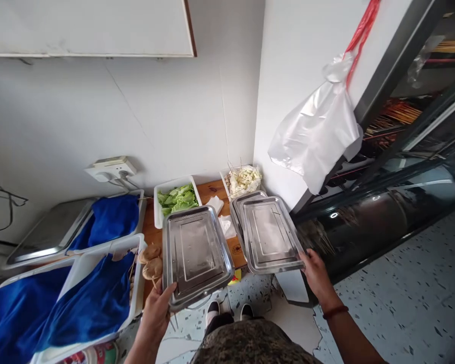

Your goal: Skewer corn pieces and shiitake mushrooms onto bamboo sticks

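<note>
My left hand [157, 308] grips the near left corner of a shallow rectangular metal tray [197, 247], thumb on top of the rim. A second metal tray [267, 235] is pinched at its near right corner by my right hand [318, 273]. Partly beneath that one, another metal tray [235, 217] shows its left edge. I cannot tell whether more trays are stacked under the left one. Beyond the trays, a white bin of green leafy vegetables [179, 198] and a white bin with skewered pale food in a plastic bag [244, 179] sit on the wooden table [212, 190].
White bins covered with blue cloths [94, 298] stand at left, beside skewered round brown pieces [151, 260]. A metal lid or tray [56, 227] lies behind. A plastic bag [318, 126] hangs at right, next to a dark display cabinet [364, 217] holding skewers. A power socket [111, 168] is on the wall.
</note>
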The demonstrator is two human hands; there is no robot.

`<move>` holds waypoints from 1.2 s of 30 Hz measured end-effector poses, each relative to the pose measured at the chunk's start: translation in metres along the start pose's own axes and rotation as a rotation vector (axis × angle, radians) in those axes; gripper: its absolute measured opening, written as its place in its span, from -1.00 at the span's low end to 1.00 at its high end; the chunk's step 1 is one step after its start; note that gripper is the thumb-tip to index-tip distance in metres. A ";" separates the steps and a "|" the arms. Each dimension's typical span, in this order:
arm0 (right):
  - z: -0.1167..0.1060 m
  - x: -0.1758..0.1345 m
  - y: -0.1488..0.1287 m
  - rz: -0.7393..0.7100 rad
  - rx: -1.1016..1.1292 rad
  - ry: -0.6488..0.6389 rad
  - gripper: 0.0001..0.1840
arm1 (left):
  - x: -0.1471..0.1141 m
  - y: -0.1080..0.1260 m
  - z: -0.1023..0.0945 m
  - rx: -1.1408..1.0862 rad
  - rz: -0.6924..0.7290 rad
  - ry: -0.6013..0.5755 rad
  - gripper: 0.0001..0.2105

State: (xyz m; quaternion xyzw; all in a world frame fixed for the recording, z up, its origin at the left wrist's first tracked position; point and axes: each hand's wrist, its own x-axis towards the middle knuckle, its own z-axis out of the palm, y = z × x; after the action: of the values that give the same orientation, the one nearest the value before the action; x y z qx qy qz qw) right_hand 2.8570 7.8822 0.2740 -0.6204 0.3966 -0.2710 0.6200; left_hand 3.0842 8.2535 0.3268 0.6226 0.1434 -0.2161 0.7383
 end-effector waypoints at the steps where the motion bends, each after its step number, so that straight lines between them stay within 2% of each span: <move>1: 0.008 0.010 0.003 -0.001 -0.046 -0.008 -0.54 | -0.008 0.002 -0.007 -0.014 0.004 0.020 -0.46; 5: 0.029 0.045 0.012 -0.003 -0.198 -0.053 -0.54 | -0.035 0.003 -0.021 -0.078 0.007 0.053 -0.47; 9: 0.021 0.070 0.009 -0.015 -0.380 -0.031 -0.57 | -0.049 -0.001 -0.022 -0.113 0.006 0.039 -0.52; 12: 0.006 0.071 0.002 -0.058 -0.512 0.049 -0.59 | -0.054 -0.005 -0.022 -0.123 -0.013 -0.012 -0.58; 15: 0.007 0.048 -0.001 -0.129 -0.547 0.094 -0.44 | -0.060 -0.008 -0.021 -0.140 -0.017 -0.046 -0.63; 16: 0.015 0.036 -0.001 -0.137 -0.520 0.053 -0.41 | -0.063 -0.008 -0.022 -0.150 -0.012 -0.052 -0.64; 18: 0.040 0.006 0.002 -0.106 -0.438 -0.142 -0.37 | -0.068 -0.007 -0.025 -0.182 0.004 -0.070 -0.67; 21: 0.095 -0.043 0.008 -0.030 -0.359 -0.459 -0.37 | -0.076 0.000 -0.044 -0.215 0.021 -0.135 -0.71; 23: 0.135 -0.073 0.013 -0.013 -0.323 -0.526 -0.36 | -0.083 0.005 -0.069 -0.244 0.024 -0.147 -0.72; 26: 0.192 -0.112 0.021 0.002 -0.282 -0.572 -0.33 | -0.099 0.012 -0.126 -0.268 0.047 -0.089 -0.74; 29: 0.243 -0.149 0.029 -0.020 -0.304 -0.655 -0.36 | -0.122 0.016 -0.199 -0.271 0.084 0.043 -0.72; 33: 0.319 -0.209 0.031 -0.123 -0.339 -0.778 -0.36 | -0.161 0.023 -0.302 -0.272 0.117 0.224 -0.62; 36: 0.381 -0.260 0.028 -0.205 -0.337 -0.901 -0.36 | -0.193 0.029 -0.364 -0.281 0.124 0.360 -0.54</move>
State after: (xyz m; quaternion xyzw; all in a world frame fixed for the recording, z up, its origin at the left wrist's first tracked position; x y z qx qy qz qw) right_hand 3.0278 8.3110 0.2551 -0.8035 0.0641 0.0327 0.5909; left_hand 2.9527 8.6413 0.3781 0.5497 0.2631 -0.0338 0.7921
